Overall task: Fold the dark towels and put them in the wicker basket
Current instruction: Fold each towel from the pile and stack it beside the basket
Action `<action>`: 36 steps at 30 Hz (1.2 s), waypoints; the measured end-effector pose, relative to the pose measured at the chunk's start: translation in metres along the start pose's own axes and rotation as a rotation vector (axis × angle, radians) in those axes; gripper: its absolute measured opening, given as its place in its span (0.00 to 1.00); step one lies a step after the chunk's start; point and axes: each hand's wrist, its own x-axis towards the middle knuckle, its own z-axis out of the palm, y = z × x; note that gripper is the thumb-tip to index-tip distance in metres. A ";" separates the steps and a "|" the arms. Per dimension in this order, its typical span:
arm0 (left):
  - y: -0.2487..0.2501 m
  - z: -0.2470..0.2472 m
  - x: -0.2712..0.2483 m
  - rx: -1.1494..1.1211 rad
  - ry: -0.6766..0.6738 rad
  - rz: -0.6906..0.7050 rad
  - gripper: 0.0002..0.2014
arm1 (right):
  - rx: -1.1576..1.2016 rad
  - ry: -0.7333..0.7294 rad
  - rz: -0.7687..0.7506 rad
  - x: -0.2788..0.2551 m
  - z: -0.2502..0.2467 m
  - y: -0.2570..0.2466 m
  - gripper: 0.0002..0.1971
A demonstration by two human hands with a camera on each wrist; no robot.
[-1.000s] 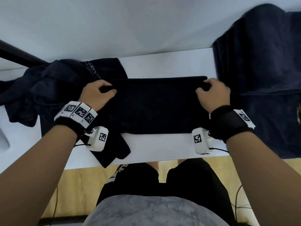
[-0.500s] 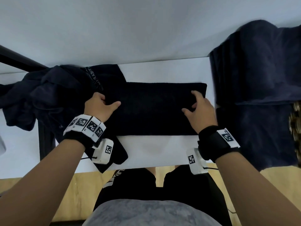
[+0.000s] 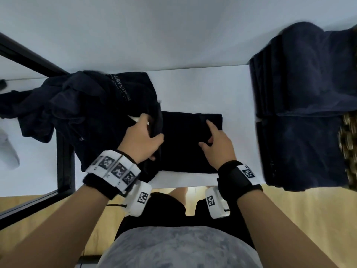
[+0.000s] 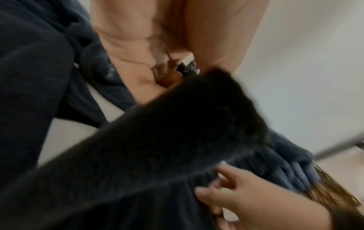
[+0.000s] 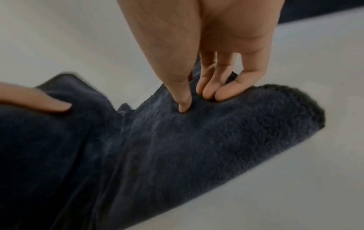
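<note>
A dark towel (image 3: 185,144), folded into a strip, lies across the white table (image 3: 193,89) in front of me. My left hand (image 3: 143,140) grips its left end, thumb on top, and holds that end raised off the table; the left wrist view shows the lifted end (image 4: 177,132). My right hand (image 3: 214,144) rests on the towel's right part with the index finger stretched out. Its fingertips (image 5: 185,101) press into the pile of the towel (image 5: 197,140). The wicker basket (image 3: 347,147) stands at the right, with dark blue towels (image 3: 305,93) draped over it.
A heap of crumpled dark cloth (image 3: 77,105) covers the table's left part, right beside my left hand. A black frame (image 3: 63,161) runs along the left side. A white object (image 3: 7,151) lies at the far left. Wooden floor shows below the table's near edge.
Both hands left the towel's far corners and came down onto it. The left hand has now taken the left end and lifted it; the right hand moved inward and presses the towel.
</note>
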 end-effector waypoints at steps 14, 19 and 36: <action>0.006 0.085 -0.030 0.121 -0.070 0.243 0.16 | 0.765 -0.217 0.301 -0.015 0.002 -0.022 0.13; -0.011 0.054 -0.028 0.121 0.150 0.329 0.08 | 0.667 -0.150 0.249 -0.016 -0.002 -0.021 0.15; -0.043 0.062 0.009 -0.019 0.020 -0.186 0.30 | 0.479 0.024 0.328 -0.014 0.000 0.001 0.29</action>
